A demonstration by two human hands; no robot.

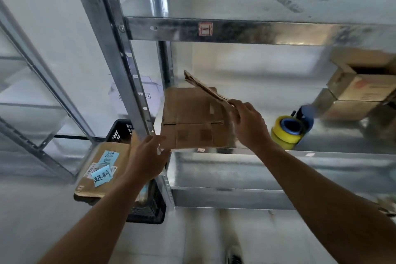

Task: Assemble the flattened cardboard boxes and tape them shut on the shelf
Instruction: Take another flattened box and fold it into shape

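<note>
- One flattened box [192,118] lies on the shelf [321,141] near the left post. That's the one I'm on, and it's nowhere near box-shaped yet.
- My left hand [147,156] pinches its near-left corner, fingers curled in on the edge.
- My right hand [248,124] has its fingers wrapped round a raised panel [203,87] tilting up off the right side. Can't tell if it's a flap of the same box or a second flat.
- Tape dispenser [289,130] with the yellow roll sits untouched further right on the same shelf, so no taping on this one.
- Stacked boxes [360,85] at the far right look formed, but the top one is open, so I'd guess untaped.
- More cardboard [102,169] waits in the black crate [122,130] down left. Early days, I reckon.
</note>
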